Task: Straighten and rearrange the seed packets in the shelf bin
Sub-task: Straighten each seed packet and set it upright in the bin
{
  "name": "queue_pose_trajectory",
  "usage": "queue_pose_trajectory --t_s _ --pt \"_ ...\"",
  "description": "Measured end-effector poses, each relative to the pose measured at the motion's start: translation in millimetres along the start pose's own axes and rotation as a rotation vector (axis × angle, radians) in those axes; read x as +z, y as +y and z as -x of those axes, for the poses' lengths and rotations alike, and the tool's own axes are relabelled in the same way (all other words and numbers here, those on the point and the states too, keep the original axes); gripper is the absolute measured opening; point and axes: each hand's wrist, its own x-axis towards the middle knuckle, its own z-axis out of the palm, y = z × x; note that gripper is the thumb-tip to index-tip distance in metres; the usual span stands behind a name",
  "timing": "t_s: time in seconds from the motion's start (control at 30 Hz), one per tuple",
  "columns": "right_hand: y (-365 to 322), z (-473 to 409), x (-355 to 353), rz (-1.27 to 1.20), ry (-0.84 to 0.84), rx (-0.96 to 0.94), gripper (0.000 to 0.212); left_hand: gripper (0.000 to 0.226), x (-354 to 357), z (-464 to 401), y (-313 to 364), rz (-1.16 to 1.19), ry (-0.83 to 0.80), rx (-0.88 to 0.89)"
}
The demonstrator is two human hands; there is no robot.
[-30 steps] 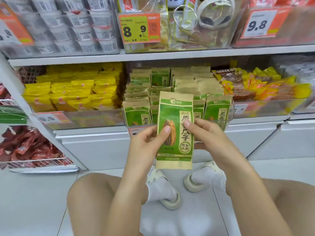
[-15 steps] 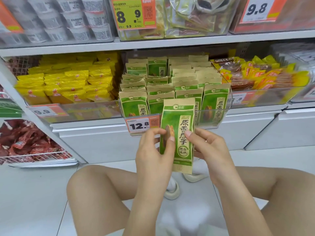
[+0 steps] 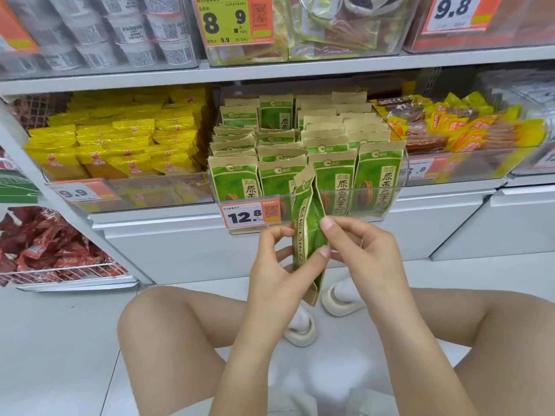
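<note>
A: Nearest the camera, what are the hands doing?

B: Both are pinching one packet (image 3: 309, 232), held edge-on in front of the bin. The left hand (image 3: 276, 265) is gripping it from the left, thumb reaching across its lower face. The right hand (image 3: 360, 250) is nipping its right edge between thumb and forefinger, the other fingers curling loosely behind.

A: Where is it sitting relative to them?

B: Upright between the two hands, its top poking above the fingers and overlapping the bin's clear front wall (image 3: 387, 202), its bottom hanging below the left palm. It is looking twisted, so little of the print is facing out.

A: And the bin itself?

B: The front row (image 3: 333, 181) is standing upright, faces forward, four across, above the price tag (image 3: 252, 214). Behind it the rows (image 3: 318, 130) are leaning a little unevenly, some tops sitting higher than others.

A: So how far along?

B: I am judging it as midway: the front is looking tidy, this packet is waiting outside the bin for a slot, and the back rows are probably needing squaring.
</note>
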Motion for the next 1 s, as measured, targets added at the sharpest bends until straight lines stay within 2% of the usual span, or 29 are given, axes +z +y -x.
queue_pose_trajectory --t_s 0.13,0.27,0.43,0.6,0.83,1.0 --pt "-1.5 -0.6 1.5 -0.057 0.053 0.011 0.040 0.052 -5.7 -1.0 -8.7 0.154 -0.103 -0.037" --pt "-5.9 1.3 2.5 -0.135 0.031 0.048 0.057 0.055 -7.1 1.2 -10.4 0.208 -0.238 -0.057" --pt "-7.0 0.5 0.9 -0.104 0.043 0.067 0.042 0.058 -5.8 1.5 -10.8 0.200 -0.300 -0.066" --pt "-5.6 0.3 2.1 -0.089 0.070 0.049 0.042 0.055 -6.3 1.5 -9.8 0.212 -0.318 -0.062" --pt "-2.5 -2.2 1.7 -0.084 0.127 0.035 0.040 0.065 -5.8 3.2 -6.4 0.272 -0.346 -0.052" --pt "-2.4 -2.5 -1.0 -0.111 0.114 0.033 0.031 0.053 -6.2 3.5 -5.0 0.276 -0.384 -0.083"
